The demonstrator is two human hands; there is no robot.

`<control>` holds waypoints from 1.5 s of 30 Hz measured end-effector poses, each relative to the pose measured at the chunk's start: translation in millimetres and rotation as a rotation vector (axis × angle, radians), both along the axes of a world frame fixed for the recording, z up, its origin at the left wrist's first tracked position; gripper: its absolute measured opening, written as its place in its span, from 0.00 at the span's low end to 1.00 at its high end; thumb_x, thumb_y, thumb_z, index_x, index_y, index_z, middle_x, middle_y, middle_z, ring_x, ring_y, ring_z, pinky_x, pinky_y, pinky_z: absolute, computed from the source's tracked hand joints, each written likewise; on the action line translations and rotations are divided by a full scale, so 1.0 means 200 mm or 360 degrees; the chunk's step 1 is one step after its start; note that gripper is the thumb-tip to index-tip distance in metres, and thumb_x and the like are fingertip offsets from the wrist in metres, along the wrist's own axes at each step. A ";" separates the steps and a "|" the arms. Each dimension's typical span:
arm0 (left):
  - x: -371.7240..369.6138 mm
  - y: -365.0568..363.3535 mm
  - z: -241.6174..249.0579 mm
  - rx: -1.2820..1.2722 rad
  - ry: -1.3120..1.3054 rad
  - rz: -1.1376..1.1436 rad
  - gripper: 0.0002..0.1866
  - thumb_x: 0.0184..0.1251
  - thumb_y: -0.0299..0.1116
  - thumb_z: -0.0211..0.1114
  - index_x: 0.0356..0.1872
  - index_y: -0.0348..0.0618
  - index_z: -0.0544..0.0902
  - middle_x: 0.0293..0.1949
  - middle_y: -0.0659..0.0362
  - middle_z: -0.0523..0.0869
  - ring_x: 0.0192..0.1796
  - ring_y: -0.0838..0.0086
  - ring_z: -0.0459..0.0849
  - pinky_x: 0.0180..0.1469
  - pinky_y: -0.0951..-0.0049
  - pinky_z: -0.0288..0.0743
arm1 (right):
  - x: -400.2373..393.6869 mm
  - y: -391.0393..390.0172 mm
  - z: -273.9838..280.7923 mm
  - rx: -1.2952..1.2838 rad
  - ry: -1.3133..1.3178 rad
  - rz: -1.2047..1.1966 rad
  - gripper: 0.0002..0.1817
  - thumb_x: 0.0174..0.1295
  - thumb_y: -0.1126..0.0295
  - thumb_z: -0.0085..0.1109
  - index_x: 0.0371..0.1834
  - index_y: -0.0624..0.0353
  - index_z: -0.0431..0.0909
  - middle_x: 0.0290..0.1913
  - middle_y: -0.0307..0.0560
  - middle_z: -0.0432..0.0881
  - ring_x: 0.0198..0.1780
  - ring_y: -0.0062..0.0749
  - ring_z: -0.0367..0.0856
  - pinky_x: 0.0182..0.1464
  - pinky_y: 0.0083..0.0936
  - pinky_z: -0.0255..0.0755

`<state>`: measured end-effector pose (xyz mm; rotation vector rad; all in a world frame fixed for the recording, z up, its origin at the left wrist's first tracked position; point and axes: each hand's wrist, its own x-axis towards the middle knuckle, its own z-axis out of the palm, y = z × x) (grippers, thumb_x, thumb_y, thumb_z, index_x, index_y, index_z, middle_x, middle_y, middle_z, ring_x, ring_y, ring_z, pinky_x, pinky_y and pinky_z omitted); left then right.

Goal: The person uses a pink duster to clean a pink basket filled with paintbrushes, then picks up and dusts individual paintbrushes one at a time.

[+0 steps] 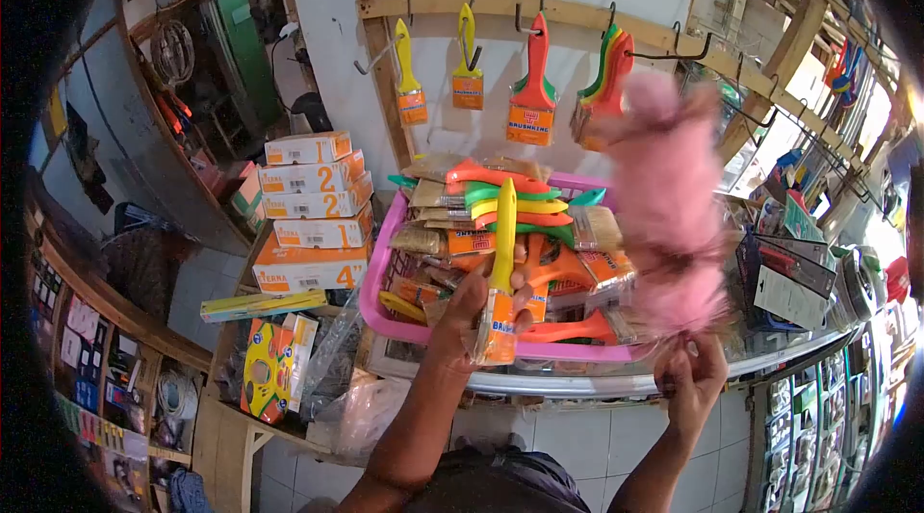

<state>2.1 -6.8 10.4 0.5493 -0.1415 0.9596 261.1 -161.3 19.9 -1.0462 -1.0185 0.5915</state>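
Note:
My left hand is closed round a paintbrush with a yellow handle and an orange label, held upright with the handle at the top. My right hand grips the lower end of a fluffy pink duster, which is smeared by motion and rises over the right side of the basket. Behind both hands, a pink basket holds several paintbrushes with red, green, yellow and orange handles, many in clear wrapping.
Brushes hang from hooks on a wooden rail behind the basket. Stacked orange and white boxes stand at the left. Tools in packaging lie at the right. A metal-edged counter runs below the basket.

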 end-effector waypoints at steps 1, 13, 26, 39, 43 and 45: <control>-0.01 0.00 -0.02 0.0001 0.0003 0.0000 0.36 0.66 0.48 0.73 0.68 0.44 0.67 0.45 0.60 0.76 0.42 0.75 0.79 0.39 0.68 0.80 | 0.00 0.00 0.02 0.0022 0.0065 0.0001 0.15 0.68 0.72 0.65 0.52 0.69 0.76 0.29 0.41 0.79 0.25 0.21 0.76 0.23 0.17 0.65; 0.01 -0.02 0.03 -0.0173 0.0047 0.0126 0.33 0.76 0.39 0.58 0.78 0.52 0.57 0.69 0.49 0.71 0.72 0.51 0.73 0.68 0.44 0.74 | -0.07 -0.08 0.07 -0.0335 -0.0235 0.0134 0.11 0.61 0.78 0.63 0.47 0.65 0.78 0.40 0.45 0.81 0.38 0.21 0.77 0.39 0.20 0.73; -0.01 -0.04 0.05 -0.0089 -0.0021 0.0100 0.42 0.74 0.73 0.30 0.83 0.63 0.51 0.77 0.39 0.62 0.75 0.45 0.65 0.74 0.42 0.58 | -0.21 -0.04 0.06 -0.0242 -0.1089 0.0360 0.20 0.55 0.81 0.66 0.54 0.67 0.80 0.44 0.53 0.84 0.42 0.34 0.83 0.45 0.26 0.76; 0.02 -0.04 0.02 -0.0177 0.0157 0.0480 0.38 0.78 0.66 0.39 0.82 0.61 0.52 0.78 0.40 0.57 0.79 0.46 0.57 0.74 0.36 0.56 | -0.21 -0.05 -0.01 -0.0316 -0.0540 0.0229 0.22 0.52 0.80 0.72 0.53 0.66 0.82 0.46 0.55 0.87 0.50 0.39 0.87 0.52 0.29 0.78; 0.03 -0.11 0.15 -0.0241 -0.0128 0.0325 0.38 0.78 0.64 0.43 0.82 0.61 0.50 0.77 0.38 0.59 0.77 0.45 0.62 0.72 0.42 0.65 | -0.15 -0.05 -0.03 -0.0288 -0.0827 0.0596 0.22 0.51 0.78 0.73 0.52 0.66 0.83 0.45 0.52 0.87 0.46 0.32 0.85 0.49 0.28 0.78; 0.01 -0.07 0.08 -0.0181 0.0153 0.0411 0.37 0.78 0.64 0.38 0.82 0.63 0.51 0.80 0.46 0.56 0.79 0.47 0.60 0.76 0.37 0.55 | -0.14 -0.06 -0.06 -0.0538 -0.0647 0.0372 0.22 0.51 0.78 0.74 0.52 0.67 0.83 0.44 0.52 0.87 0.44 0.32 0.85 0.48 0.28 0.78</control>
